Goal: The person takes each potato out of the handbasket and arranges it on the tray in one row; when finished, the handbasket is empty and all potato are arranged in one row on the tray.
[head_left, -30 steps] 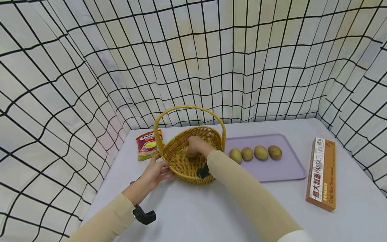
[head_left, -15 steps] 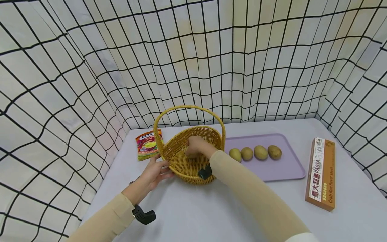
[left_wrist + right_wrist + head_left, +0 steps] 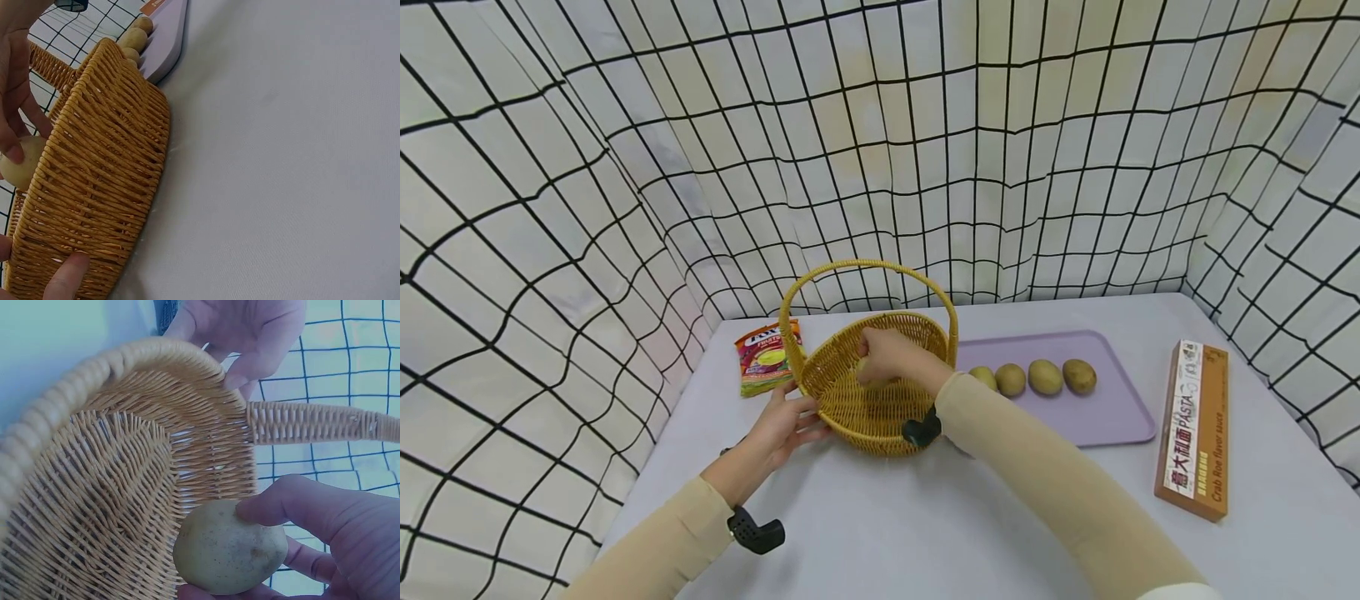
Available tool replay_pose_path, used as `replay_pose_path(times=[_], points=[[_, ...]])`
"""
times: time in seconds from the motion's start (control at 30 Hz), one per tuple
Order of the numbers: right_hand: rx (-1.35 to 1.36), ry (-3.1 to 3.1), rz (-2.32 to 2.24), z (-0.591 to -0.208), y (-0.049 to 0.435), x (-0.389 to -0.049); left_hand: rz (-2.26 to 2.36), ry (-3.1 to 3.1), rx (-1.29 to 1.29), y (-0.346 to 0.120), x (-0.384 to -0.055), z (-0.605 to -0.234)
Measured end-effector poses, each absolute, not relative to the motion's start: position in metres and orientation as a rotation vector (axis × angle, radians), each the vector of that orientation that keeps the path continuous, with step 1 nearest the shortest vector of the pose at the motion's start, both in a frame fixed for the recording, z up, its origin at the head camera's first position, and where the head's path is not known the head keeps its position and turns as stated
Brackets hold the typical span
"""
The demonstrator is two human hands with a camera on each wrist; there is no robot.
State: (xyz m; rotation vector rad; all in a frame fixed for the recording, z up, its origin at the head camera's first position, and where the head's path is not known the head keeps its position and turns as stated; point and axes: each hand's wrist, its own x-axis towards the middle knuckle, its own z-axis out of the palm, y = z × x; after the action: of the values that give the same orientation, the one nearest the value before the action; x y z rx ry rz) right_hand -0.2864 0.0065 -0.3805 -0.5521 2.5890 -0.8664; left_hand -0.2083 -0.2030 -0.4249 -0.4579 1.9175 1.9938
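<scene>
A yellow-brown wicker basket (image 3: 842,392) with a tall arched handle stands on the table, tilted a little toward the viewer in the head view. My left hand (image 3: 786,425) grips its left rim, with fingers spread against the outer wall in the left wrist view. Over the basket's opening, my right hand (image 3: 891,357) holds a pale potato (image 3: 228,550) between thumb and fingers. The potato sits at about rim height in the left wrist view, apart from the woven bottom in the right wrist view. No other potato shows in the visible part of the basket.
Right of the basket lies a lilac tray (image 3: 1112,417) with several potatoes (image 3: 1045,377) in a row. A pasta box (image 3: 1195,429) lies farther right. Behind my left hand is a colourful candy packet (image 3: 767,358). Black netting over white cloth surrounds the table.
My right hand has risen a little inside the basket with the potato, its wrist shifting right and up. My left hand and the basket have stayed in place.
</scene>
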Motion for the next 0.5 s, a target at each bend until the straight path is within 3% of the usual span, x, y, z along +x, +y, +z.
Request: replay_pose_path(times=[0.5], points=[[-0.73, 2.638, -0.739, -0.349, 0.026, -0.262, 1.983, 1.928, -0.487, -0.204, -0.21, -0.426]])
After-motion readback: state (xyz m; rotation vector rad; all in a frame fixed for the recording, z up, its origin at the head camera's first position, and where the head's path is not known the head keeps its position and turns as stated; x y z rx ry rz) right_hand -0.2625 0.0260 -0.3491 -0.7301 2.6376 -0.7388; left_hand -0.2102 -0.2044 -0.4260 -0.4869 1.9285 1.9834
